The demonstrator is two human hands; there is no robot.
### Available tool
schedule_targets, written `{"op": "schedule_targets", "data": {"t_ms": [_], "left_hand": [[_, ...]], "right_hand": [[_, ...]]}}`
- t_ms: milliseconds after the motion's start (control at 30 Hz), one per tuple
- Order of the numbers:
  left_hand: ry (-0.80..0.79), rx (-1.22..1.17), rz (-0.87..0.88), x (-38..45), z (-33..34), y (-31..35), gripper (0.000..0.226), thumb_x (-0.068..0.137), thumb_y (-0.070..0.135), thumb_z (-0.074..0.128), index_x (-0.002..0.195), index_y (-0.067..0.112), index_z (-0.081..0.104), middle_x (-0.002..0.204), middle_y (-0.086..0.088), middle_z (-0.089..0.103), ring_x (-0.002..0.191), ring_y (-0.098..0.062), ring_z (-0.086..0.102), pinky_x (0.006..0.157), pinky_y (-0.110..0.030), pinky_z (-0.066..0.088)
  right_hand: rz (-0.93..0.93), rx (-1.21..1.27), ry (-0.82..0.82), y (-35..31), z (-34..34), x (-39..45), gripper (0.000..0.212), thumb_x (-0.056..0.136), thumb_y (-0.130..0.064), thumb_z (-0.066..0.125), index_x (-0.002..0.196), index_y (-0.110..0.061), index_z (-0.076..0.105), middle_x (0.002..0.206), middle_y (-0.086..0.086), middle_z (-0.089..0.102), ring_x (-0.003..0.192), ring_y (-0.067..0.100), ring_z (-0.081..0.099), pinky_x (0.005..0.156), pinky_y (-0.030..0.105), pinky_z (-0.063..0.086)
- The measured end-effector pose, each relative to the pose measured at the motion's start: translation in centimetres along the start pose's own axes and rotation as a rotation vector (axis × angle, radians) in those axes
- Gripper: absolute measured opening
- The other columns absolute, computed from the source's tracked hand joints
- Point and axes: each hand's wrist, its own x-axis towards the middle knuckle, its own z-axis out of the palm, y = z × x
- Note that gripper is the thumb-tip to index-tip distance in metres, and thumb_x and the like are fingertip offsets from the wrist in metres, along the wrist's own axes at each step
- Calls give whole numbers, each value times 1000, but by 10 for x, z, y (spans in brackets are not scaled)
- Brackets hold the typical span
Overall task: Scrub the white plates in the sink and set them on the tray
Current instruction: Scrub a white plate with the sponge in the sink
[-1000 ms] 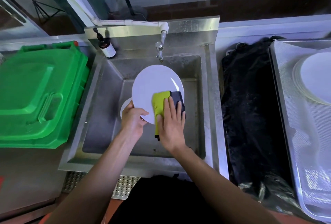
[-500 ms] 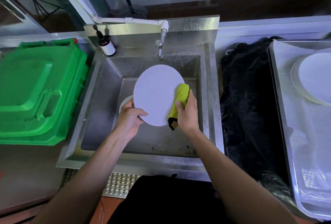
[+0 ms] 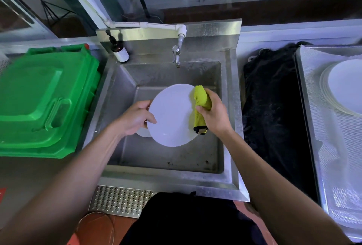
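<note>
Over the steel sink [image 3: 125,92] I hold a white plate [image 3: 171,115]. My left hand [image 3: 135,119] grips its left rim. My right hand [image 3: 214,113] grips a yellow-green scrubbing cloth [image 3: 201,105] folded over the plate's right rim. Below the held plate, part of another white plate [image 3: 143,133] shows on the sink floor. A stack of white plates [image 3: 344,88] lies on the metal tray [image 3: 313,127] at the right edge of the view.
A tap [image 3: 177,52] hangs over the back of the sink, with a brown pump bottle [image 3: 119,51] on the back left corner. A green bin lid [image 3: 43,99] lies left of the sink. A black bag [image 3: 274,111] fills the gap between sink and tray.
The plate has tilted flatter and lower in the sink. My right hand slid the cloth from the plate's face to its right rim. My left hand shifted up along the left rim.
</note>
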Motion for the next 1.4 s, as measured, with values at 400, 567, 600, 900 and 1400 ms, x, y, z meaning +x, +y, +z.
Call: {"op": "schedule_targets", "data": {"t_ms": [400,567,600,900,1400], "left_hand": [[-113,337,59,11,7,17,58,56,-1,54,100,30,76,98,2,73,90,-17,66,72,-29,51],[-121,449,149,18,10,25,81,71,-27,43,86,45,76,89,13,71,89,-13,59,78,-31,41],[-119,474,152,20,11,25,84,72,-28,42,90,47,74,91,10,72,89,-13,58,78,-31,39],[98,431,220,33,30,-9,66,75,-13,47,102,41,75,100,13,77,99,-13,68,83,-31,49],[55,-676,-329,26,47,-32,71,99,64,46,121,-2,61,115,-21,74,102,-39,73,70,-46,62]], "right_hand": [[-152,-202,-106,-15,-10,3,61,83,-12,76,137,-32,55,129,-7,61,113,13,52,93,30,41],[-137,-259,-70,-12,-2,2,50,83,-12,74,129,-24,58,123,0,63,112,21,52,86,32,40],[-137,-268,-50,-10,0,1,47,83,-11,74,126,-21,59,120,1,63,110,22,53,85,32,41],[-258,-345,181,-3,4,-10,45,72,14,60,113,-5,60,105,9,60,96,30,48,78,45,45],[-306,-329,372,-14,-6,-23,44,72,17,62,110,-5,65,109,7,61,97,31,49,78,49,45]]}}
